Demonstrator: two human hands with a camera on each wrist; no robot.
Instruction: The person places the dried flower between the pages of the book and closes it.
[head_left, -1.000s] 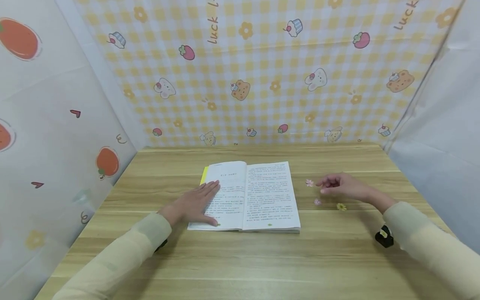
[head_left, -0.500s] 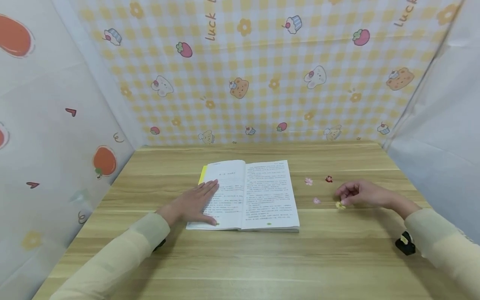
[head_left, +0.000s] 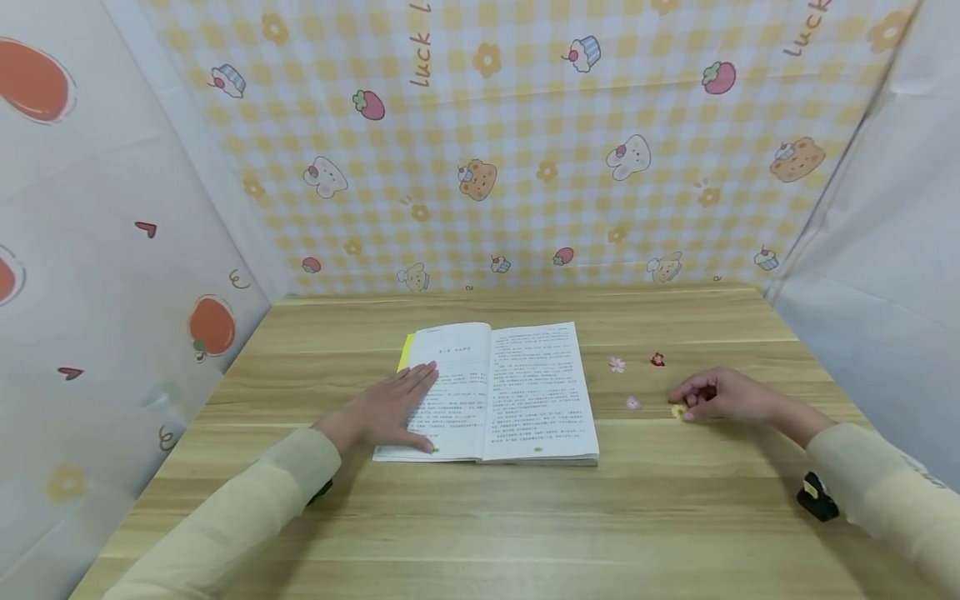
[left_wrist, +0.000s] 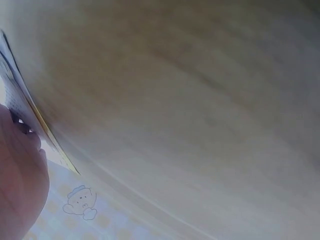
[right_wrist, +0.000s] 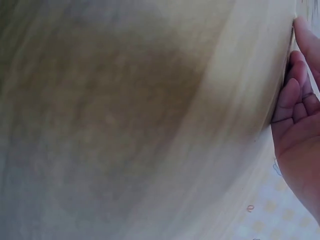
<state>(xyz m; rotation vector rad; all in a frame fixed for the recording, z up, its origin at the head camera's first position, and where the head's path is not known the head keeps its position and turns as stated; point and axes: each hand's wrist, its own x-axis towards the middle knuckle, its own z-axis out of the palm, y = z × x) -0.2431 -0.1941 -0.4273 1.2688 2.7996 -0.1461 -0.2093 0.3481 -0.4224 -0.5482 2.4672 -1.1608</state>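
Note:
An open book [head_left: 536, 392] lies on the wooden table, printed pages up. My left hand [head_left: 390, 408] rests flat on its left page, fingers spread; the left wrist view catches part of that hand [left_wrist: 22, 170] and the book's edge. To the book's right, my right hand [head_left: 723, 396] pinches a small yellow flower [head_left: 678, 412] at the tabletop with thumb and forefinger. Nearby lie a pink flower [head_left: 617, 365], a lilac-pink flower [head_left: 633, 402] and a dark red flower [head_left: 657, 359]. In the right wrist view, my right hand [right_wrist: 300, 115] has its fingers curled; no flower shows there.
The wooden table [head_left: 480, 533] stretches in front of the book and to both sides. A checked yellow cloth [head_left: 517, 167] hangs behind it. White sheets enclose the left [head_left: 112, 292] and right [head_left: 885, 275] sides.
My right hand has moved right and nearer, from above the flowers to the yellow one. The dark red flower, unseen a second ago, now lies in view. The left hand stays put.

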